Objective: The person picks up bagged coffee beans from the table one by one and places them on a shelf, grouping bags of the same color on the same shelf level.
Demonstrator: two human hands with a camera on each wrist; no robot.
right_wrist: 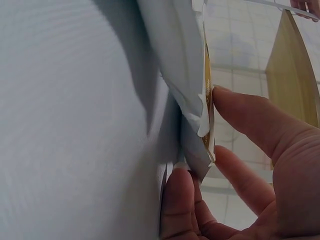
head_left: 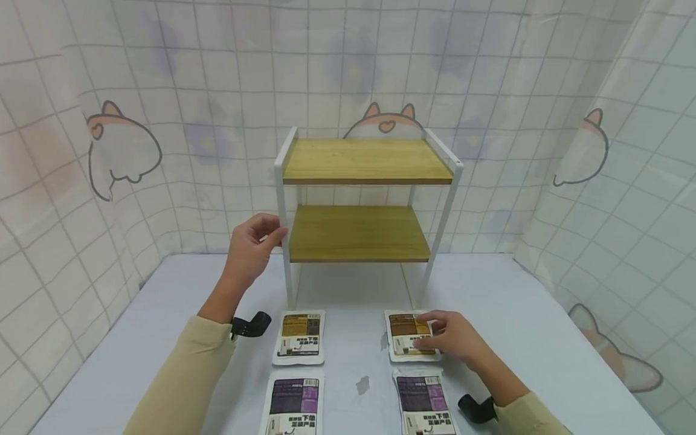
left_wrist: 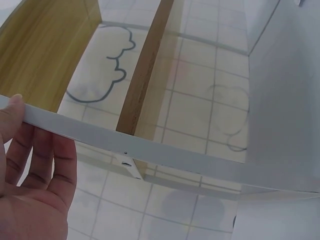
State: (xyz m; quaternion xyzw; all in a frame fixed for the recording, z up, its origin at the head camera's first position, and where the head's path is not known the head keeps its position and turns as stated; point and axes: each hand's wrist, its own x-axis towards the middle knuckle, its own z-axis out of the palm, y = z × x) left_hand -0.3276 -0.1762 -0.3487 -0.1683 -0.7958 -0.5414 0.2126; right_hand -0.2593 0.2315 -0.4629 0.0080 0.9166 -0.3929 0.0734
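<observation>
A two-tier shelf (head_left: 367,162) with wooden boards and a white frame stands at the back of the table. My left hand (head_left: 251,251) pinches its left front post (head_left: 288,275); in the left wrist view the thumb (left_wrist: 11,116) lies on one side of the white post (left_wrist: 90,131), the fingers behind. At the right, my right hand (head_left: 457,339) holds the edge of a flat white packet with a brown-yellow label (head_left: 401,344). The right wrist view shows that packet (right_wrist: 182,65) edge-on, thumb on its face and other fingers under it.
Another brown-yellow packet (head_left: 300,344) lies left of the middle, below the shelf. Nearer me are two purple-labelled packets, one left (head_left: 293,405) and one right (head_left: 426,405). A grey patch (head_left: 362,385) marks the white table (head_left: 348,338). Grid-patterned curtains (head_left: 217,78) surround it.
</observation>
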